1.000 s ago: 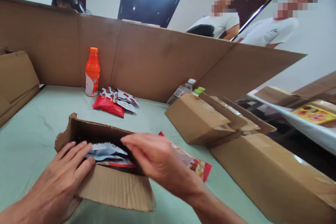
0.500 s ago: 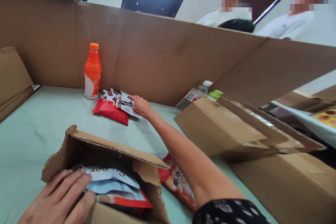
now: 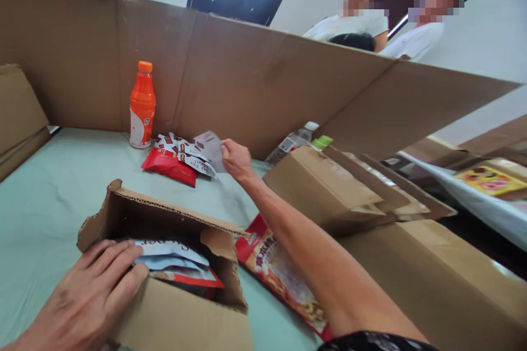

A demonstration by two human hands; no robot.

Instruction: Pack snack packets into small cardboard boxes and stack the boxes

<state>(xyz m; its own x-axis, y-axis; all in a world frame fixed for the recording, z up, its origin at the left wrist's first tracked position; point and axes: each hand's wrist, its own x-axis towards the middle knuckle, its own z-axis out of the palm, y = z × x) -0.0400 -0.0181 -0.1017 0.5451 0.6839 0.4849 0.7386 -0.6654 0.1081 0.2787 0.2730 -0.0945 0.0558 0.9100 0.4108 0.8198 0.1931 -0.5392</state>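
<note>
My right hand [image 3: 236,159] pinches the edge of a white packet [image 3: 209,148] that is smeared by motion, just above a small pile. In that pile, white printed packets [image 3: 197,163] lie partly over a red bag [image 3: 168,167]. Nearer to me stands an open cardboard box [image 3: 185,307] with white-and-blue packets [image 3: 175,252] and a red-edged one inside. The fingers of my left hand [image 3: 94,279] hook over the box's left rim and touch the packets. Under my right forearm lies a red snack bag [image 3: 275,269], partly hidden.
An orange drink bottle [image 3: 142,107] stands by the cardboard wall [image 3: 247,77] at the back. A clear bottle [image 3: 292,142] leans near a green cap [image 3: 321,142], behind closed cardboard boxes [image 3: 317,186] on the right. People in white shirts [image 3: 349,27] are beyond the wall.
My right hand has drawn a white packet up and to the right, off the pile. My left hand stays at the box. The view has shifted slightly.
</note>
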